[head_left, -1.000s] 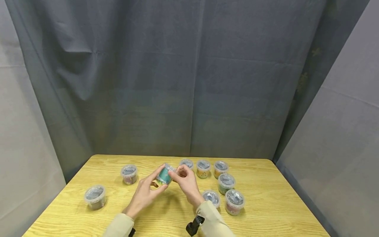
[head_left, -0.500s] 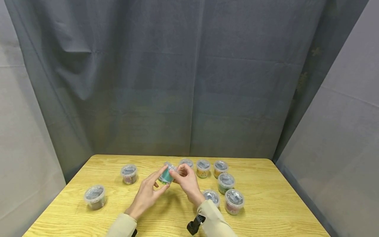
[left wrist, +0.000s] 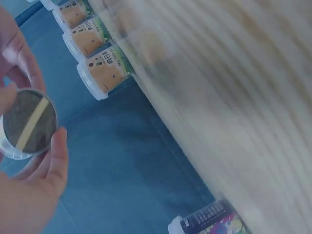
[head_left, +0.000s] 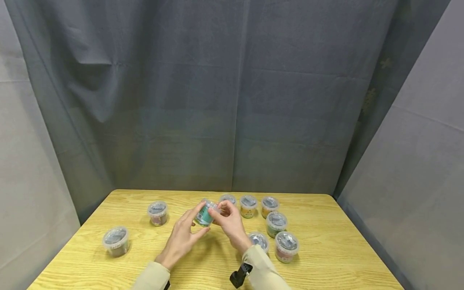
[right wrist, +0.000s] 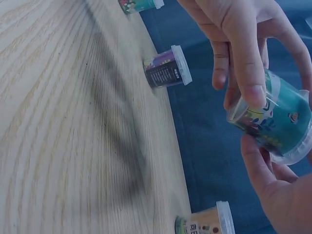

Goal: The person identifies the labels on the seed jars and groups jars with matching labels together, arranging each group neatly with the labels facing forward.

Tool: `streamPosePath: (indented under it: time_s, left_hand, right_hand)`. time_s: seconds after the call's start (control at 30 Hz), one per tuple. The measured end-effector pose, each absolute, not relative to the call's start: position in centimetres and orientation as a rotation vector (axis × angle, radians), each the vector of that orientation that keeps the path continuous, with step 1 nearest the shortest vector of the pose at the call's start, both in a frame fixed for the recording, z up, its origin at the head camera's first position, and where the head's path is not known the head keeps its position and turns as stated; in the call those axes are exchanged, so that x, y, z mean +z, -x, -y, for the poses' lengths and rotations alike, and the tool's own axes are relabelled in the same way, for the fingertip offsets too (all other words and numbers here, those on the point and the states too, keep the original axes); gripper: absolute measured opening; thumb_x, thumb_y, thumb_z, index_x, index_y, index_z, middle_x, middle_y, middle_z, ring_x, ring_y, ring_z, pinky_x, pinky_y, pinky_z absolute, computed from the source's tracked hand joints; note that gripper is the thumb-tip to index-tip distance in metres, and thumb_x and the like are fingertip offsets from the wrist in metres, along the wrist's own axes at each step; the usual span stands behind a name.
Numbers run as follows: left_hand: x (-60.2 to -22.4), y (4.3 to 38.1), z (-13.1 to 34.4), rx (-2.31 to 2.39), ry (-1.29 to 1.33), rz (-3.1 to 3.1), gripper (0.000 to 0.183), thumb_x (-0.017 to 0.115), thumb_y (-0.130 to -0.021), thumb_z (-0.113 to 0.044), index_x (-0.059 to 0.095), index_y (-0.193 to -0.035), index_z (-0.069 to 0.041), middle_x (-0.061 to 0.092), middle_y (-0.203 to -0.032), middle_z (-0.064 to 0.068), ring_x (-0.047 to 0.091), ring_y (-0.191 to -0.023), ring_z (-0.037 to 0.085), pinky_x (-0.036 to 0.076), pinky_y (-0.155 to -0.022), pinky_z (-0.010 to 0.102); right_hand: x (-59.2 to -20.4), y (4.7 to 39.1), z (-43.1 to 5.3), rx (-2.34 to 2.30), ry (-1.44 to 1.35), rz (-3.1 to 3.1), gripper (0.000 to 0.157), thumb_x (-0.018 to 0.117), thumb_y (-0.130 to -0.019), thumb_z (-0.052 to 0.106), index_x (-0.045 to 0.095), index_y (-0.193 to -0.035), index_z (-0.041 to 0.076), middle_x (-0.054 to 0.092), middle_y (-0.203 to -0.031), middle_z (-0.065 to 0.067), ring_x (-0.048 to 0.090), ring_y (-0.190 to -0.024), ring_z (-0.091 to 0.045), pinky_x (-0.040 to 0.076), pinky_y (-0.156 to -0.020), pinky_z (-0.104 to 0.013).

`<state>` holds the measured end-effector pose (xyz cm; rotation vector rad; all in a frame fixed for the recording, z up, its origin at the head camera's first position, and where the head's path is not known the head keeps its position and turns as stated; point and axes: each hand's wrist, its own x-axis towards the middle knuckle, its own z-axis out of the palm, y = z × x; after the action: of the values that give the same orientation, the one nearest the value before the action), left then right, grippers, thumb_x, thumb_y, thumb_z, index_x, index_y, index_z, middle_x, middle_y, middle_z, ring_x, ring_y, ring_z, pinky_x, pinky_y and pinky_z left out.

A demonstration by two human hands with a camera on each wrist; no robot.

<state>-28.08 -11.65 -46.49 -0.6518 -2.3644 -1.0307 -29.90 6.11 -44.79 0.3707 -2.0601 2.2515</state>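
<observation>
A small clear-lidded tub with a teal label (head_left: 205,215) is held tilted above the middle of the table. My left hand (head_left: 180,238) grips its left side between fingers and thumb, while my right hand (head_left: 232,226) pinches it from the right. In the right wrist view, the teal tub (right wrist: 282,114) shows a printed label between both hands, its pale lid at the right. The left wrist view shows a round dark end of the tub (left wrist: 30,122) crossed by a beige strip, with fingers around it.
Two tubs stand at the left, one nearer (head_left: 116,241) and one farther (head_left: 158,213). Several more stand right of my hands, including a yellow one (head_left: 248,207), a green one (head_left: 276,224) and a pink one (head_left: 286,247). Grey curtain (head_left: 232,100) hangs behind the table.
The teal tub has shifted slightly right and turned in my hands, so a different part of its label shows. My left hand has moved slightly right; the standing tubs have stayed put.
</observation>
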Motion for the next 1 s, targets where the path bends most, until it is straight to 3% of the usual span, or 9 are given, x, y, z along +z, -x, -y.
streamPosePath:
  time_s: [0.13,0.27,0.47,0.73,1.0]
  left_hand:
    - [-46.5,28.1,11.4,-1.124,0.650,2.383,0.077,0.078,-0.085,-0.026,0.038,-0.150,-0.034,0.061,-0.131,0.003,0.062,-0.099,0.012,0.058,-0.079,0.031]
    - [-46.6,28.2,11.2,-1.168,0.652,2.363,0.075,0.078,-0.086,-0.024,0.039,-0.150,-0.034,0.062,-0.131,0.003,0.062,-0.098,0.012,0.058,-0.078,0.032]
    - [-46.9,28.4,10.7,-1.078,0.669,2.358,0.075,0.078,-0.085,-0.028,0.039,-0.150,-0.032,0.061,-0.131,0.003,0.062,-0.100,0.013,0.058,-0.077,0.030]
    - [-46.6,28.6,10.1,-1.226,0.649,2.365,0.071,0.076,-0.087,-0.029,0.041,-0.149,-0.034,0.058,-0.137,0.001,0.062,-0.098,0.011,0.057,-0.075,0.027]
    - [-46.5,28.5,9.7,-1.403,0.623,2.378,0.075,0.077,-0.086,-0.035,0.035,-0.147,-0.045,0.058,-0.136,0.002,0.068,-0.093,0.013,0.059,-0.074,0.030]
  right_hand:
    - [-44.9,29.9,-6.5,2.245,-0.354,2.074,0.033,0.074,-0.089,0.019,0.051,-0.101,-0.002,0.059,-0.109,-0.011,0.063,-0.091,-0.014,0.059,-0.085,-0.048]
    - [-44.9,30.0,-6.9,2.258,-0.368,2.068,0.033,0.074,-0.089,0.019,0.052,-0.103,-0.001,0.059,-0.116,-0.012,0.064,-0.097,-0.016,0.060,-0.086,-0.043]
    - [-44.7,29.9,-7.4,2.247,-0.366,2.076,0.033,0.075,-0.088,0.021,0.055,-0.103,0.000,0.058,-0.107,-0.009,0.065,-0.092,-0.016,0.060,-0.084,-0.040]
    - [-44.3,29.9,-8.0,2.249,-0.378,2.063,0.033,0.073,-0.089,0.016,0.054,-0.106,-0.004,0.059,-0.111,-0.012,0.066,-0.095,-0.017,0.060,-0.083,-0.037]
    - [-44.0,29.8,-8.7,2.203,-0.346,2.131,0.031,0.069,-0.093,0.019,0.055,-0.111,-0.001,0.062,-0.114,-0.013,0.065,-0.095,-0.016,0.060,-0.086,-0.039]
